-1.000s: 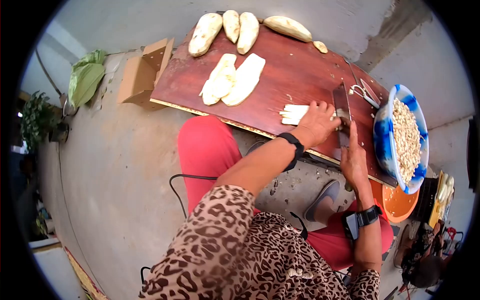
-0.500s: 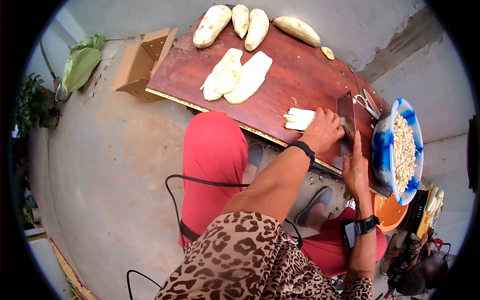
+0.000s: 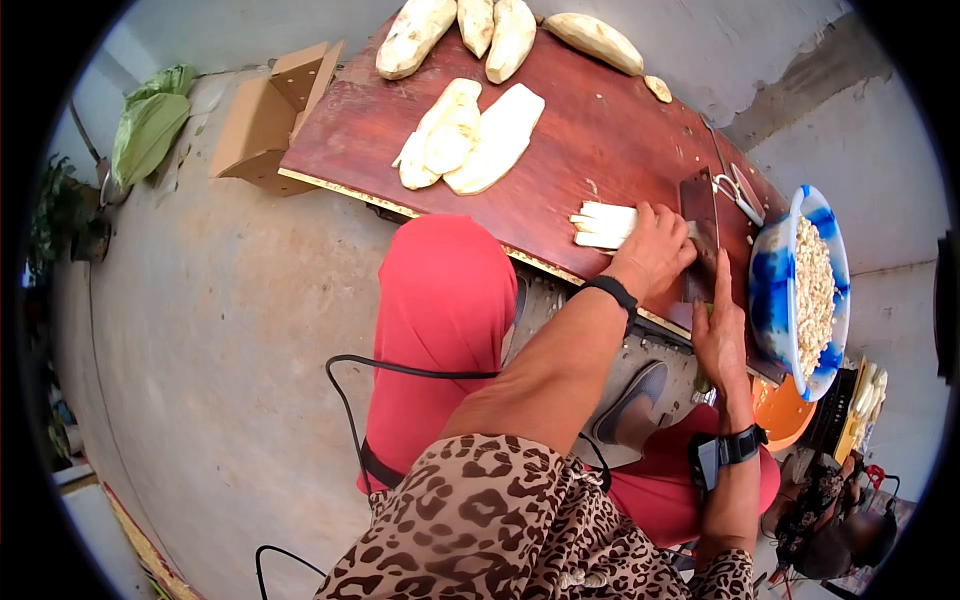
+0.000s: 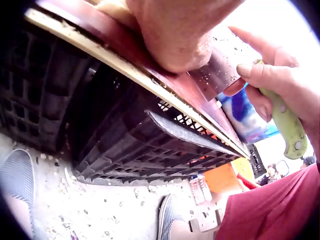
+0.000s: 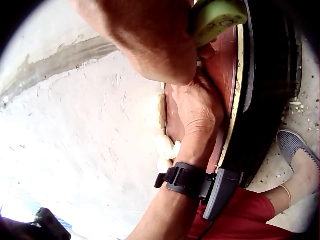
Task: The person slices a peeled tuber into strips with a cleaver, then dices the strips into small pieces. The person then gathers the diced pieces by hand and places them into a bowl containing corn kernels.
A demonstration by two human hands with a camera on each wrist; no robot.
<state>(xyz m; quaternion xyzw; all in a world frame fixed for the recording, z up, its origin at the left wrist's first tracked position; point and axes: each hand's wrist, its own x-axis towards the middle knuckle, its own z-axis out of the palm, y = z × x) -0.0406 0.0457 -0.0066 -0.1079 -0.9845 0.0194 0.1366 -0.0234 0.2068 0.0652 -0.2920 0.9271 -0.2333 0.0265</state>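
Note:
My left hand (image 3: 655, 245) grips a bundle of pale sweet potato strips (image 3: 603, 225) on the reddish-brown board (image 3: 590, 130), their cut ends sticking out to its left. My right hand (image 3: 720, 335) holds a broad-bladed kitchen knife (image 3: 700, 222) by its green handle (image 4: 286, 125), index finger stretched along the blade. The blade stands close by the left fingertips, at the right end of the bundle. Flat peeled slices (image 3: 500, 140) lie overlapping farther left. In the right wrist view, the right hand hides most of the knife.
Several whole peeled sweet potatoes (image 3: 415, 38) line the board's far edge. A blue-and-white basin (image 3: 772, 290) of small chopped pieces (image 3: 815, 300) stands right of the knife. White-handled scissors (image 3: 740, 195) lie near it. Black crates (image 4: 125, 135) stand below; a cardboard box (image 3: 262, 125) sits left.
The head view has shifted a little. Both hands stay at the strips, and the knife remains beside the left fingertips, its blade standing slightly differently.

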